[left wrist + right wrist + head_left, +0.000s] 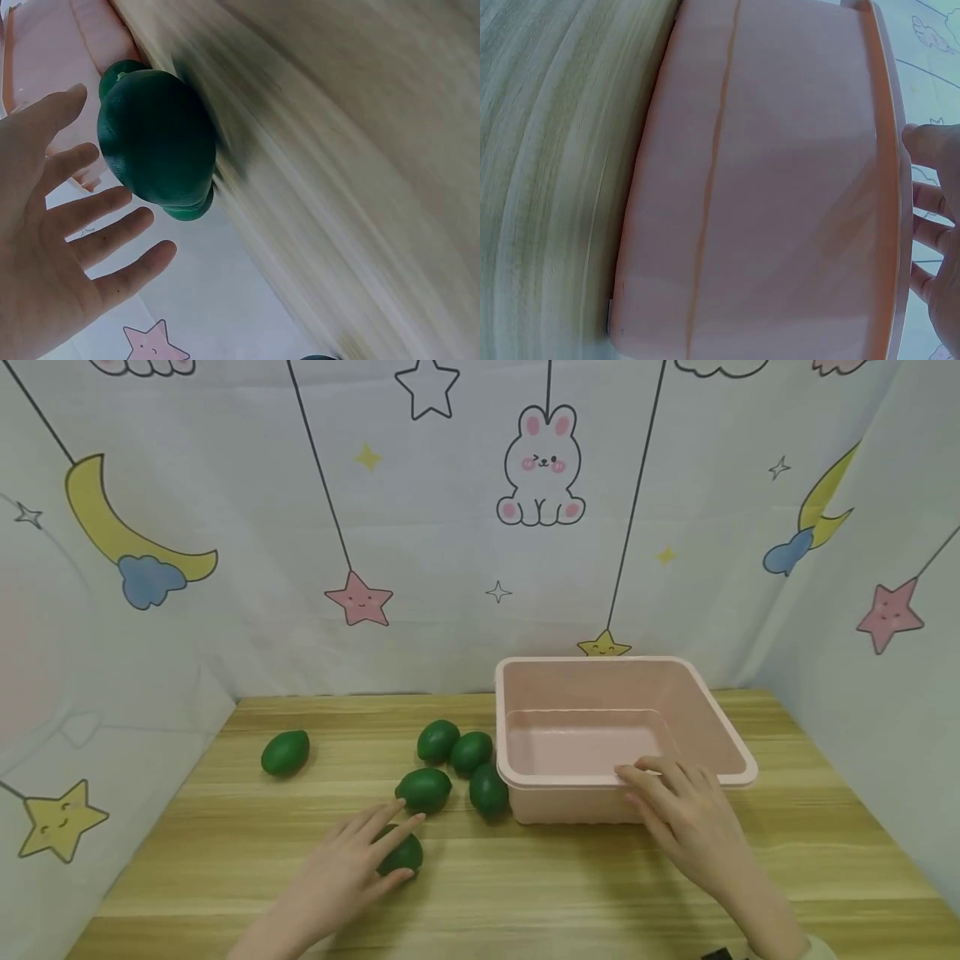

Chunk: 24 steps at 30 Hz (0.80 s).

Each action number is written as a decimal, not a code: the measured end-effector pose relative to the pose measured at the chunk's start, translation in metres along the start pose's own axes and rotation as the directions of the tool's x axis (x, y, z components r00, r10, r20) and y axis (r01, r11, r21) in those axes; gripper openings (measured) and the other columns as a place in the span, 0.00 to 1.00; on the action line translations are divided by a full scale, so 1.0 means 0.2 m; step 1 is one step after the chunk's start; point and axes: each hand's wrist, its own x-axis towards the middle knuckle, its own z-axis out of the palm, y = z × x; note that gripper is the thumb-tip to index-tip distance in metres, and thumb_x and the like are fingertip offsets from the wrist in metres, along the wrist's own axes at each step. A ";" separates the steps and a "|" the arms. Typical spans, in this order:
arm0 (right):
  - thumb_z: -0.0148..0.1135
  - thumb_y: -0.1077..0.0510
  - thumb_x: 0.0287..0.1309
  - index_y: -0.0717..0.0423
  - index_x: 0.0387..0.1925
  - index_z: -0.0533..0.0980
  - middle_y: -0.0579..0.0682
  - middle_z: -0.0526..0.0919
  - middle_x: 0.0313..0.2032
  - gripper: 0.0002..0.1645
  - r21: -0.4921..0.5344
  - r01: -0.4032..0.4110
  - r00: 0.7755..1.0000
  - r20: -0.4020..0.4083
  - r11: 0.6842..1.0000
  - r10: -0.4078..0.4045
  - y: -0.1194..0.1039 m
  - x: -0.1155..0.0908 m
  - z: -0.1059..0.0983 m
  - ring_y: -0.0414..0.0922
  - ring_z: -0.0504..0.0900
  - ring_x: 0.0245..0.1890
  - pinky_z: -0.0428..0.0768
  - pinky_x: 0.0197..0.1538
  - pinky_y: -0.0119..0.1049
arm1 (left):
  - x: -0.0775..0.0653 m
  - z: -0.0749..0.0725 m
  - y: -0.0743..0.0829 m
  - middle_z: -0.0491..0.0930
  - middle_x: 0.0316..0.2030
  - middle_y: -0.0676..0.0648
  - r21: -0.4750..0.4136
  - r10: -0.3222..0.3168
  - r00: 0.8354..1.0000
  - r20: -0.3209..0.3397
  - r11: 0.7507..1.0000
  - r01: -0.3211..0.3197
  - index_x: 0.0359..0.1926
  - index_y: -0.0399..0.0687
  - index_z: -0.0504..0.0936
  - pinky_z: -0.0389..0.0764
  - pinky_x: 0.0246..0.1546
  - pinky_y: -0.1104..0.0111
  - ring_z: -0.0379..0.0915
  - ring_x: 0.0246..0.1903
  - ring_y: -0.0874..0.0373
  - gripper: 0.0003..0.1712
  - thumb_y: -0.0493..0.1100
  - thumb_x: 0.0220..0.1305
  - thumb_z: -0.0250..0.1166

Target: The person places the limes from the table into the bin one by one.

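My left hand (pixel 333 872) hovers over the nearest green lime (pixel 402 853), fingers spread and partly covering it. In the left wrist view that lime (pixel 156 139) lies in front of the spread fingers, with a visible gap between it and the palm. At the front rim of a pink plastic basin (pixel 570 781) is my right hand (pixel 686 810), holding the rim with the thumb outside and the fingers over the top. The right wrist view shows the thumb against the rim of the basin (pixel 795 165); the fingertips are partly hidden behind the rim.
Several more limes lie left of the basin, one lime (pixel 489 791) close against its wall. Another lime (pixel 286 753) sits apart at the far left of the wooden table (pixel 525 893). A white printed cloth (pixel 450 543) hangs behind and at both sides.
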 end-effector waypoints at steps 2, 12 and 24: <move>0.44 0.43 0.71 0.51 0.45 0.81 0.49 0.81 0.38 0.24 -0.004 -0.007 1.000 -0.007 1.000 0.007 0.01 0.00 0.00 0.49 0.75 0.34 0.68 0.35 0.42 | 0.00 0.01 -0.01 0.72 0.64 0.45 0.001 0.016 1.000 -0.002 1.000 -0.016 0.66 0.60 0.70 0.76 0.54 0.48 0.72 0.60 0.47 0.38 0.59 0.55 0.69; 0.46 0.41 0.70 0.54 0.41 0.83 0.51 0.80 0.32 0.26 -0.025 -0.034 0.999 -0.040 0.999 0.033 0.07 -0.02 -0.03 0.50 0.74 0.32 0.69 0.35 0.43 | 0.00 0.01 -0.04 0.72 0.63 0.43 -0.038 0.065 0.997 0.039 0.997 -0.063 0.64 0.57 0.73 0.76 0.53 0.47 0.73 0.58 0.45 0.39 0.56 0.50 0.73; 0.48 0.41 0.69 0.55 0.35 0.83 0.50 0.80 0.30 0.26 -0.009 -0.042 0.997 -0.058 0.999 0.042 0.07 -0.02 -0.04 0.49 0.74 0.32 0.67 0.37 0.38 | 0.01 0.01 -0.05 0.73 0.61 0.44 -0.065 0.070 0.990 0.122 0.996 -0.062 0.65 0.58 0.71 0.77 0.51 0.47 0.74 0.56 0.46 0.41 0.52 0.48 0.75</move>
